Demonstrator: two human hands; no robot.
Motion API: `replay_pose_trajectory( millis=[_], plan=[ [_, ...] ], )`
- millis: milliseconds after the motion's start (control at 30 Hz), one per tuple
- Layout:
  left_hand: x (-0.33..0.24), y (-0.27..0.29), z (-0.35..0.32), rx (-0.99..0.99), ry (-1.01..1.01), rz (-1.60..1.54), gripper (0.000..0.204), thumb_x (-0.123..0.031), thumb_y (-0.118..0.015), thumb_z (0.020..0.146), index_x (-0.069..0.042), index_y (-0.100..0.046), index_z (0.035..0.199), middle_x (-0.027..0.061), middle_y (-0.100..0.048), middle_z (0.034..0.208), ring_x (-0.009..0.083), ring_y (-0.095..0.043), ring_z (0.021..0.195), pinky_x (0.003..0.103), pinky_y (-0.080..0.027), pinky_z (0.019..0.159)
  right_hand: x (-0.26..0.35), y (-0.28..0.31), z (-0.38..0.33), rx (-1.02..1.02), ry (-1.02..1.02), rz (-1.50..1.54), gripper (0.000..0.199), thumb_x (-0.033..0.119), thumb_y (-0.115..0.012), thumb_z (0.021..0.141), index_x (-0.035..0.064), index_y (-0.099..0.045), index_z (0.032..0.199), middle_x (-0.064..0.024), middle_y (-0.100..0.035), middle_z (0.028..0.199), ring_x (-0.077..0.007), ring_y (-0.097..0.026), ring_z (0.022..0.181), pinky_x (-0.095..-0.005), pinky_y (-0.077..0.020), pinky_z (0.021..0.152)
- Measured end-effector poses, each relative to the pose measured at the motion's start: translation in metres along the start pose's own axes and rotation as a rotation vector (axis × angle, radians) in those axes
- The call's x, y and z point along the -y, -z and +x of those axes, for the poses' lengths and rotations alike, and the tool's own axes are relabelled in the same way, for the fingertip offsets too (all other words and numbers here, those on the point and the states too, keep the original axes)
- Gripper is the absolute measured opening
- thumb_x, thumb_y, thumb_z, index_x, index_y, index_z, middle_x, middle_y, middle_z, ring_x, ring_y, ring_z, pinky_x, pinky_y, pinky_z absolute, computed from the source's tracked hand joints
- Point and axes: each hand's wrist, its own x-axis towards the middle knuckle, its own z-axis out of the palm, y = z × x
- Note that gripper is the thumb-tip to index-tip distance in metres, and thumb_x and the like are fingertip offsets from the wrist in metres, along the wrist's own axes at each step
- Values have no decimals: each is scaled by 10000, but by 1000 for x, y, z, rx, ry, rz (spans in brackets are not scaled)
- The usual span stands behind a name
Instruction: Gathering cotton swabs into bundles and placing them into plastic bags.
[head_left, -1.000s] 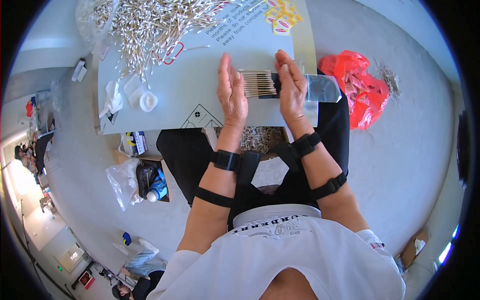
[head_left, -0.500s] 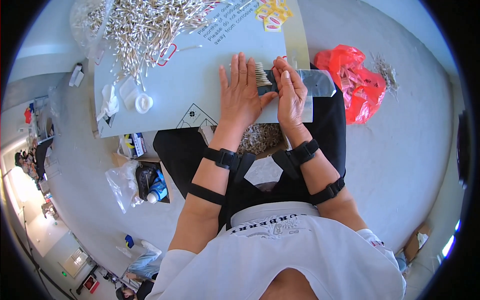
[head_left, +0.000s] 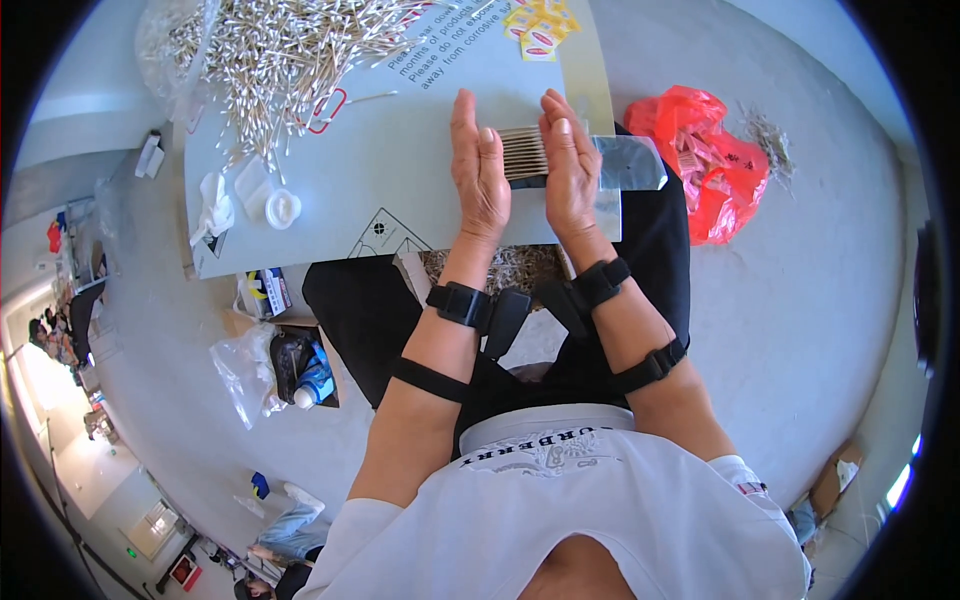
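A neat row of cotton swabs (head_left: 523, 153) lies crosswise on the board-topped table (head_left: 380, 170), between my two hands. My left hand (head_left: 480, 170) stands on edge at the row's left side, its fingers straight. On the other side my right hand (head_left: 572, 165) is also upright, its fingers stretched out and its palm facing the row. The swab tips are hidden by the hands. Below the row shows a narrow dark strip (head_left: 528, 183). A clear plastic sleeve (head_left: 632, 163) sticks out to the right from behind my right hand, past the table edge.
A large heap of loose swabs (head_left: 285, 65) covers the far left. Near it stand a small white round container (head_left: 282, 209) and a crumpled white piece (head_left: 213, 205). Yellow-and-white packets (head_left: 541, 28) lie at the back. A red plastic bag (head_left: 700, 165) rests right of the table.
My left hand has turned from lying flat, palm down, to standing on edge, and more of the swab row shows. My right hand has straightened beside it.
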Motion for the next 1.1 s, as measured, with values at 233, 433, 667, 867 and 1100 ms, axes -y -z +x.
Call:
replay_pose_trajectory(
  millis=[233,433,667,867,1100],
  plan=[
    [-17,10,-12,106,-76,172,545,-233,-498,969,-4,-337,1436,203,-294,1511,345,-293,1399,431,-228,1140,18,24,-4,-85,-178,349,441,243,-388,1037,-82,-447,1329,-155,-473,1386,-239,-438,1311,-360,-318,1132],
    [-32,11,-35,484,-231,955,796,-489,-579,863,-30,-319,1459,162,-199,1562,321,-157,1454,537,-115,1155,23,30,-12,-94,-211,397,455,259,-452,1022,-62,-456,1344,-157,-499,1352,-216,-451,1293,-343,-331,1122],
    [-24,1,-31,497,-172,1045,903,-554,-590,829,-42,-251,1490,144,-127,1586,308,-84,1472,536,-42,1161,20,27,-17,-62,-193,328,436,240,-417,1029,-85,-462,1316,-166,-467,1387,-230,-440,1306,-350,-322,1129],
    [-7,12,-21,233,-243,631,723,-406,-515,957,13,-239,1477,214,-152,1561,324,-147,1456,472,-130,1163,21,24,-7,-60,-183,345,434,240,-424,1029,-81,-466,1317,-160,-476,1381,-215,-435,1309,-346,-316,1132],
    [-4,-9,-2,-36,47,30,575,-348,-399,1028,46,-313,1439,194,-358,1470,270,-347,1363,374,-263,1124,4,17,10,-3,-84,192,421,276,-463,1019,-50,-539,1275,-114,-535,1320,-165,-495,1225,-287,-374,1068]
  ],
)
